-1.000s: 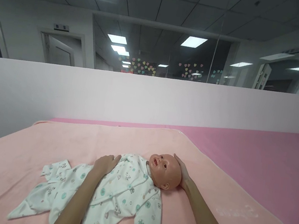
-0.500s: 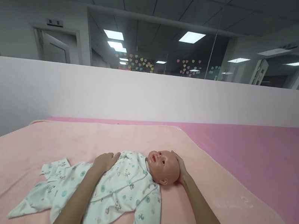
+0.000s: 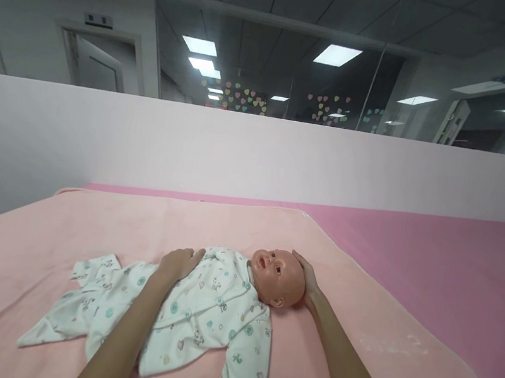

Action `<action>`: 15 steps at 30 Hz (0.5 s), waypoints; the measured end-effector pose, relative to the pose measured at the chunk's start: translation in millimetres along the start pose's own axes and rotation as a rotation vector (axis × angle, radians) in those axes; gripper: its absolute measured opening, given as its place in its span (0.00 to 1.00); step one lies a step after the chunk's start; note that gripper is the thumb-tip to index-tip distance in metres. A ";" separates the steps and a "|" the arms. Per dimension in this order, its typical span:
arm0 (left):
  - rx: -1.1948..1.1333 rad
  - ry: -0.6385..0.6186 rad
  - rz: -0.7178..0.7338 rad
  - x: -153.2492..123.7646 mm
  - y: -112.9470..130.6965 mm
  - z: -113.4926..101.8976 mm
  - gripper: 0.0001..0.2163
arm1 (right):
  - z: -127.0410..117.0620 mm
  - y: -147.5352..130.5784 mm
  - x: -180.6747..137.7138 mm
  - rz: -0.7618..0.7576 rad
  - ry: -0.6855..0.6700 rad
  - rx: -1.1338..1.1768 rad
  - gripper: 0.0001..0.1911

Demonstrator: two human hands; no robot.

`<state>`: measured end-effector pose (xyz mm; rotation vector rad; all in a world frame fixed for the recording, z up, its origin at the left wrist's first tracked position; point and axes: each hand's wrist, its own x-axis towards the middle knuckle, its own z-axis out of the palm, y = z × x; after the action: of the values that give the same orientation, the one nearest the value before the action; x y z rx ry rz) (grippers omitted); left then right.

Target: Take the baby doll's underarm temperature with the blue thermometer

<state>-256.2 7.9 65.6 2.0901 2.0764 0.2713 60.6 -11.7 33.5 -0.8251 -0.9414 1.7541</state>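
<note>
A baby doll lies face up on a peach blanket, its bald head toward the right. It wears white baby clothes printed with small animals and green dots; one sleeve stretches toward me and the trouser legs spread to the left. My left hand is closed over the doll's waist, thumb apart on the top, the other fingers mostly hidden on the far side. Against the crown of the head, my right hand is cupped, fingers curving along its far side and palm partly hidden behind it.
Under the blanket a pink sheet shows at the right and along the back. A low white wall rises behind it. Above that is a glass window with heart-shaped notes and ceiling lights; a doorway stands at the back left.
My view has tilted slightly downward and levelled. Both hands keep their places on the doll, and the doll lies as before.
</note>
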 end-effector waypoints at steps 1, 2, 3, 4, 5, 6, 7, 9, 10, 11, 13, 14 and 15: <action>0.002 0.000 0.001 0.6 -0.3 0.4 0.31 | 0.3 -1.3 -0.8 -0.003 -0.001 0.003 0.28; 0.004 0.000 0.002 1.0 -0.4 0.7 0.31 | 0.0 -3.0 -1.4 -0.017 0.006 0.006 0.28; 0.005 0.000 0.003 1.3 -0.5 0.8 0.31 | -0.8 -4.8 -1.6 -0.041 0.021 0.010 0.28; 0.005 0.000 0.005 1.4 -0.5 0.9 0.31 | -1.8 -6.4 -1.5 -0.075 0.039 0.019 0.28; 0.004 -0.001 0.007 1.4 -0.5 0.9 0.31 | -2.9 -7.5 -1.0 -0.110 0.057 0.030 0.27; 0.003 -0.001 0.008 1.3 -0.5 0.8 0.31 | -3.9 -7.8 -0.2 -0.139 0.070 0.040 0.26; 0.001 -0.002 0.009 1.1 -0.5 0.7 0.31 | -4.7 -7.3 1.0 -0.155 0.078 0.046 0.26; -0.001 -0.002 0.009 0.8 -0.5 0.3 0.31 | -5.2 -4.1 3.9 -0.145 0.084 0.042 0.25; -0.003 -0.001 0.008 0.6 -0.4 0.0 0.31 | -4.8 -2.1 5.2 -0.129 0.085 0.036 0.24; -0.003 -0.001 0.008 0.3 -0.2 -0.4 0.31 | -3.8 -0.3 6.0 -0.115 0.089 0.031 0.24; -0.004 -0.002 0.008 -0.3 0.6 -1.2 0.31 | 0.1 1.8 5.7 -0.095 0.086 0.029 0.23; -0.005 -0.003 0.007 -0.6 1.1 -1.7 0.31 | 2.9 1.8 4.3 -0.081 0.070 0.035 0.24; -0.005 -0.004 0.006 -1.0 1.7 -2.2 0.30 | 6.2 1.1 2.4 -0.064 0.050 0.048 0.24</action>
<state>-255.1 6.9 68.1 2.0929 2.0653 0.2733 54.1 -11.2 35.2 -0.7955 -0.8803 1.6874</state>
